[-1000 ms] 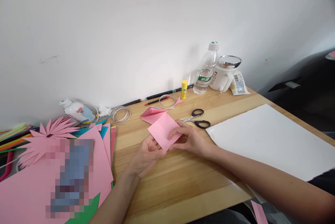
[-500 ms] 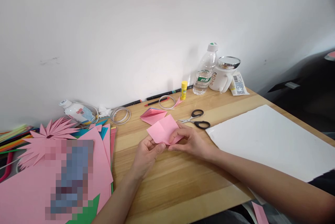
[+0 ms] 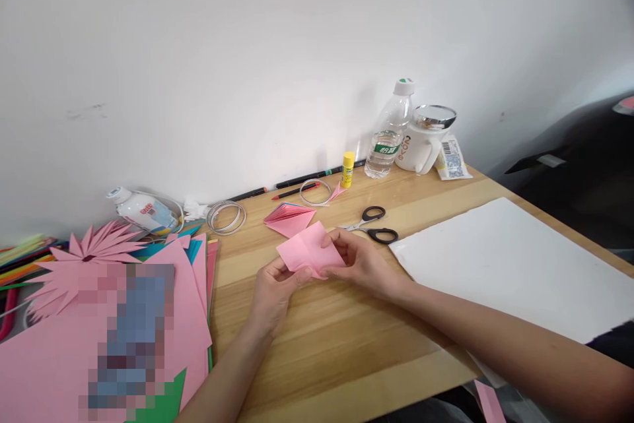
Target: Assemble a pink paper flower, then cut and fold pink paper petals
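Observation:
A creased square of pink paper [image 3: 308,250] is held above the wooden table between both hands. My left hand [image 3: 274,291] grips its lower left side, thumb in front and fingers partly hidden behind it. At the lower right, my right hand [image 3: 359,262] pinches the same sheet, with a finger lying on its face near the right edge. Just behind the sheet lies a stack of folded pink paper [image 3: 288,217]. Scissors [image 3: 375,225] with black handles rest beyond my right hand, their blades partly hidden.
A glue stick [image 3: 348,169], tape rolls [image 3: 226,218] and pens line the wall. A water bottle [image 3: 389,136] and white mug [image 3: 421,146] stand at the back right. A white board [image 3: 515,264] lies right; pink sheets [image 3: 191,304] and a spiky paper flower [image 3: 89,258] lie left.
The pink paper has tilted and dropped slightly in my hands. My right index finger has shifted up along its face, and my left thumb has moved a little further onto the sheet.

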### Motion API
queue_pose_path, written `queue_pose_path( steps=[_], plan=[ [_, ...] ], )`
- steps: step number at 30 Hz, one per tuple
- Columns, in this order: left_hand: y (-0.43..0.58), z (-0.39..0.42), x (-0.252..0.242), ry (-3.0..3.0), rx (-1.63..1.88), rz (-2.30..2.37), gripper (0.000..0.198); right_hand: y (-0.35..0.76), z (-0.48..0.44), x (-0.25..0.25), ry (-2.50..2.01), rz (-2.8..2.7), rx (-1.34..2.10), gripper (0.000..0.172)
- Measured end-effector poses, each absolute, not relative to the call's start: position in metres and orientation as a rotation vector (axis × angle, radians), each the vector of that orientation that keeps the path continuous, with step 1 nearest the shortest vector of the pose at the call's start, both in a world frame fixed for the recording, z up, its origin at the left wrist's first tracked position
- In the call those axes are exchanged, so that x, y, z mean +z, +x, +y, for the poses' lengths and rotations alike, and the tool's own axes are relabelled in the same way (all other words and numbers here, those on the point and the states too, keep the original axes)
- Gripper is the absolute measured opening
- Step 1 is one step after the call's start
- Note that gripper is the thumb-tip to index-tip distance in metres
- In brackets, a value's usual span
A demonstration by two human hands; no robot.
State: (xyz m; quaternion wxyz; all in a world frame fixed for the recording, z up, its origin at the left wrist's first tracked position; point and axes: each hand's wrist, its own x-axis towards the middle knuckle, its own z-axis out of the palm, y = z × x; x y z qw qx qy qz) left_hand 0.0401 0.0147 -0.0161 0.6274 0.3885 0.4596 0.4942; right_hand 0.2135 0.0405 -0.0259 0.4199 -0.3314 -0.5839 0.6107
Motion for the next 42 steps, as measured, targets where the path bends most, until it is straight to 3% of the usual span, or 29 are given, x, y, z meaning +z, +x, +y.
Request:
queue_pose_path(
  steps=[6, 16, 32, 37, 42],
  plan=[
    [0.0423, 0.0139, -0.0148, 0.854, 1.12, 1.107, 0.031, 0.2134, 0.0396, -0.0215, -0.824, -1.425, 1.665, 0.065],
    [0.0463, 0.0112, -0.0115, 0.793, 1.122, 1.028, 0.037, 0.211, 0.039, -0.0243, -0.867, -1.448, 1.588, 0.087],
    [0.0474, 0.0114, -0.0132, 0.796, 1.134, 1.136, 0.018, 0.211, 0.0404, -0.0225, -0.884, -1.529, 1.556, 0.068],
    [0.0475, 0.0106, -0.0165, 0.88, 1.124, 1.164, 0.02, 0.2106, 0.0402, -0.0203, -1.041, -1.644, 1.384, 0.06],
    [0.0492, 0.0101, -0.0157, 0.906, 1.136, 1.203, 0.02, 0.2099, 0.0408, -0.0229, -1.028, -1.608, 1.441, 0.054]
  ],
)
